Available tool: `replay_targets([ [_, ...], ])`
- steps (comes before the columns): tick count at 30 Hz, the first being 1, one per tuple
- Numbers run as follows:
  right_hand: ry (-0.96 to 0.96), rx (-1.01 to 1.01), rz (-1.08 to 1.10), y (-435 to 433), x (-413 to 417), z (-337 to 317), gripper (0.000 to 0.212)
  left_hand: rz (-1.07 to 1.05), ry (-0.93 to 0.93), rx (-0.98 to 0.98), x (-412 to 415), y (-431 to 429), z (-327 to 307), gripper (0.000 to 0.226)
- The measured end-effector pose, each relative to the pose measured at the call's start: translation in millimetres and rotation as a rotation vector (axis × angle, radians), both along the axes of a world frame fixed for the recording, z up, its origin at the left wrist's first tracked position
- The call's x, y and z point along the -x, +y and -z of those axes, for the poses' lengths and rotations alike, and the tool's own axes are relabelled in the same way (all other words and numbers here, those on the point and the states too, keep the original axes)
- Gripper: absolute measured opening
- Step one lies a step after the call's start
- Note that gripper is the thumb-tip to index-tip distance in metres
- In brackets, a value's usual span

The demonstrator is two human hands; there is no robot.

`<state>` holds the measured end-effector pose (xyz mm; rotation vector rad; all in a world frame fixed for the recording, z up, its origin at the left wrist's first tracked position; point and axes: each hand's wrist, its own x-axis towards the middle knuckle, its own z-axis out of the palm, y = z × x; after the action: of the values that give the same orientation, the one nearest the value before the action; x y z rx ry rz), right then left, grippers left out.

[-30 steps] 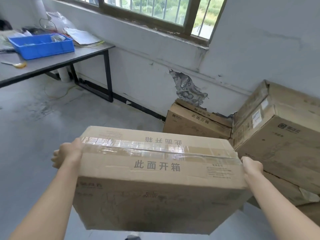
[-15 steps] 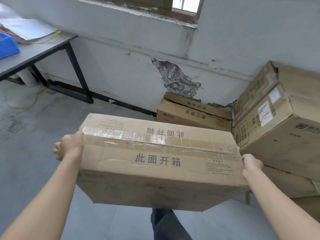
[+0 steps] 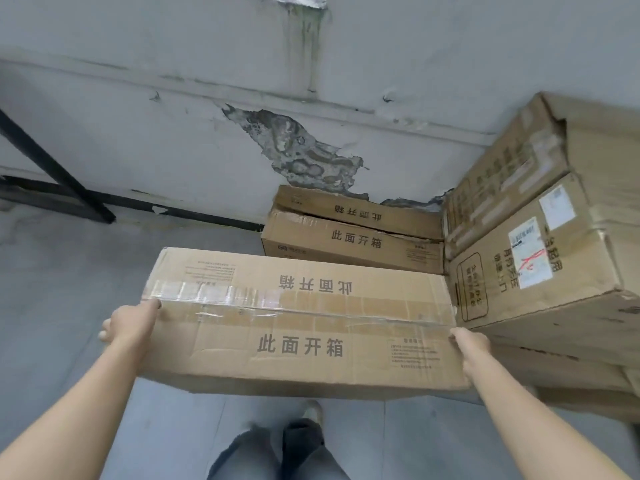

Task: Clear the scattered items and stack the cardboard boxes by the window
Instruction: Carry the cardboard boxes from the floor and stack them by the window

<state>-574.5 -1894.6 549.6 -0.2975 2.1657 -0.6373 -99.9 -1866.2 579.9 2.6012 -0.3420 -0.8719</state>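
A long flat cardboard box (image 3: 298,320), taped along its top seam and printed with dark characters, hangs above the floor between my hands. My left hand (image 3: 130,323) grips its left end, thumb on the top edge. My right hand (image 3: 471,348) grips the right end. Just beyond it a similar flat box (image 3: 349,237) lies on the floor against the wall. To the right, a stack of larger cardboard boxes (image 3: 540,244) leans in the corner, its top ones tilted.
The grey wall (image 3: 207,133) with a patch of peeled plaster stands close ahead. A black table leg (image 3: 59,171) and its floor rail are at the left. My legs (image 3: 277,452) show below the carried box. Bare grey floor (image 3: 69,271) lies to the left.
I have stepped closer to the wall and the view has tipped down. The carried box has moved toward the flat box on the floor. The window and table top have left the view.
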Motion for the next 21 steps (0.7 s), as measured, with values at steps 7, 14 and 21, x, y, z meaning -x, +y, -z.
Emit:
replay_targets([
  [7,0.063,-0.14,-0.039,-53,22,73,0.017,0.139,0.038,-0.04,26,-90,65,0.074],
  [14,0.138,-0.243,-0.097,-87,51,175,0.059,0.13,0.198,-0.063,26,-148,179,0.044],
  [21,0.395,-0.347,-0.284,-95,67,230,0.07,0.187,0.263,-0.01,47,-184,251,0.033],
])
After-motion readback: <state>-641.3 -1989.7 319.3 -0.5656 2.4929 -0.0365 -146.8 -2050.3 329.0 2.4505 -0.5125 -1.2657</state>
